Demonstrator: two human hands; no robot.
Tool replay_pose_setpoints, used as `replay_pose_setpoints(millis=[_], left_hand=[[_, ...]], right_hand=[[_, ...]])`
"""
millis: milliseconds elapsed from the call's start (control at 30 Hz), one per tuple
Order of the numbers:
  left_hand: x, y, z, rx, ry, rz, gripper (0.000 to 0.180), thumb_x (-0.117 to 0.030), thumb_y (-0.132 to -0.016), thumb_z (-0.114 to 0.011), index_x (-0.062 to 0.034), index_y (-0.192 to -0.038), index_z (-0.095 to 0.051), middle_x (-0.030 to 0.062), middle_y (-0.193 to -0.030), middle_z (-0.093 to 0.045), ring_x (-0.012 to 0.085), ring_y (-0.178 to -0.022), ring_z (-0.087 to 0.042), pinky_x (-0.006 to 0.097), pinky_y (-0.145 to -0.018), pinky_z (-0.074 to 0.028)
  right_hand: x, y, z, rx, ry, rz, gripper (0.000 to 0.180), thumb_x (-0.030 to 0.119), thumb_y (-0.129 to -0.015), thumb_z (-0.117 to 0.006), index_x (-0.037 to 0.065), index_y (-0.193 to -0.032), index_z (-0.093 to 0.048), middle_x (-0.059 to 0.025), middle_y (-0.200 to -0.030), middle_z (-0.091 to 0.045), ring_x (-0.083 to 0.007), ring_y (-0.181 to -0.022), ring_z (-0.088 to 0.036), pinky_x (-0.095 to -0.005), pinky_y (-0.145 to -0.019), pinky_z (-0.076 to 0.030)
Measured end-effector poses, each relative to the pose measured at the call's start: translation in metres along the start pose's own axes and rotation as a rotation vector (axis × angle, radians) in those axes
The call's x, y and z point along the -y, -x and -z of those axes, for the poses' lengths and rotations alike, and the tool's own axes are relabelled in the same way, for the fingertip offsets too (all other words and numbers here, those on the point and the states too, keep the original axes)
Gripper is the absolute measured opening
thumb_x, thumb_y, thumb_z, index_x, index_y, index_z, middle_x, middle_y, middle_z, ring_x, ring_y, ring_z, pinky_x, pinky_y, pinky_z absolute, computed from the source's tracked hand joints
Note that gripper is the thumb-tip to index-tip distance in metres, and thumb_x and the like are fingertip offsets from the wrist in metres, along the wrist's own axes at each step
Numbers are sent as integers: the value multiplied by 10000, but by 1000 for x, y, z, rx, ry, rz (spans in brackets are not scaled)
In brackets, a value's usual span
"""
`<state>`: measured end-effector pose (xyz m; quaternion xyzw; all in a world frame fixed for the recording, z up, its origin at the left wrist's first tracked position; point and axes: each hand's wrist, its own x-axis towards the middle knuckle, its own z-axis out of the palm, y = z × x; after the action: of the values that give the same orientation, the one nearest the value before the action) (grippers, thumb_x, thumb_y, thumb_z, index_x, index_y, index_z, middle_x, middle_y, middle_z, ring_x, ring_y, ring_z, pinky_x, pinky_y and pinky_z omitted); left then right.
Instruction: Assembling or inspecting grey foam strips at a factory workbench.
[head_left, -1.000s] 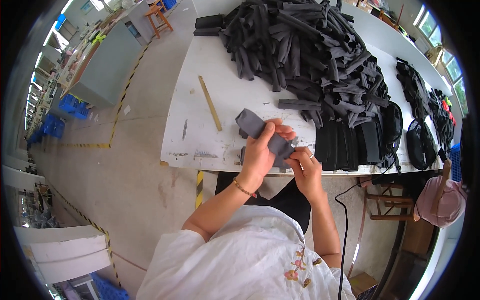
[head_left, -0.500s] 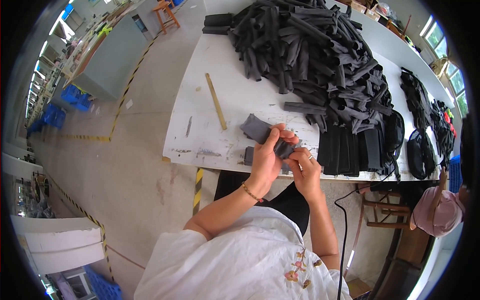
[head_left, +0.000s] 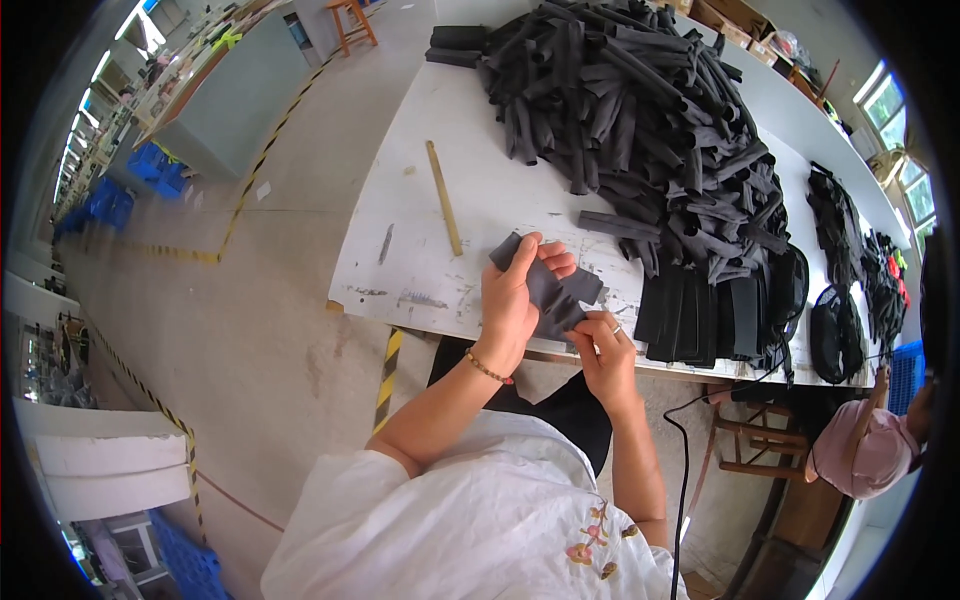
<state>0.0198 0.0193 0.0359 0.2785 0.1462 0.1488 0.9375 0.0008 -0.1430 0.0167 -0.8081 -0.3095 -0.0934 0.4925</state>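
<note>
A dark grey fabric strip (head_left: 550, 297) is stretched between my two hands over the near edge of the table. My left hand (head_left: 510, 305) grips its upper end, thumb on top and the fingers partly behind the cloth. With thumb and fingertips, my right hand (head_left: 605, 358) pinches the lower right corner. A dark flap juts out to the right beyond my left fingers; I cannot tell whether it belongs to the same strip. Past my hands lies a large heap of rolled dark fabric pieces (head_left: 635, 115) on the white table (head_left: 385, 225).
A yellowish ruler-like stick (head_left: 445, 200) lies left of the heap. Flat black pieces (head_left: 680, 315) are stacked along the right front edge, beside black bags (head_left: 835, 330). A black cable (head_left: 683, 440) hangs by my right arm. A person in pink (head_left: 865, 445) is at the right.
My left hand has turned and shifted slightly left, and the strip is now spread out flatter. My right hand has moved a little lower. The view has tilted slightly.
</note>
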Motion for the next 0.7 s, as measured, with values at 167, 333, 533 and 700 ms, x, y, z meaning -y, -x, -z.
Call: replay_pose_setpoints(millis=[167, 333, 533, 700], left_hand=[[0, -3, 3, -65, -81, -30, 245, -209, -935, -651, 25, -995, -611, 145, -857, -668, 245, -732, -672, 387, -715, -589], [9, 8, -8, -126, -84, -41, 265, -226, -936, -654, 30, -1001, -622, 121, -815, -653, 207, -690, -652, 362, -670, -578], [13, 11, -7, -106, -96, -40, 289, -235, -955, -627, 40, -1043, -618, 107, -808, -646, 191, -689, -632, 343, -669, -566], [14, 12, -7, -104, -90, -70, 298, -232, -960, -621, 51, -1053, -612, 104, -807, -642, 183, -681, -623, 340, -663, -562]], right_hand=[[-1, 12, -6, -34, 110, 55, 159, -11, -789, -736, 5, -857, -593, -147, -906, -631, -279, -644, -599, -343, -560, -485], [-1, 11, -5, -47, 98, -1, 150, -28, -783, -732, -1, -851, -601, -134, -902, -632, -238, -649, -592, -317, -564, -468], [-3, 6, -4, -42, 74, 10, 160, -28, -780, -735, 4, -851, -595, -137, -900, -629, -255, -650, -600, -329, -561, -473], [-6, 1, -3, -33, 61, 42, 163, -38, -776, -729, 8, -849, -591, -144, -900, -627, -285, -664, -608, -347, -551, -475]])
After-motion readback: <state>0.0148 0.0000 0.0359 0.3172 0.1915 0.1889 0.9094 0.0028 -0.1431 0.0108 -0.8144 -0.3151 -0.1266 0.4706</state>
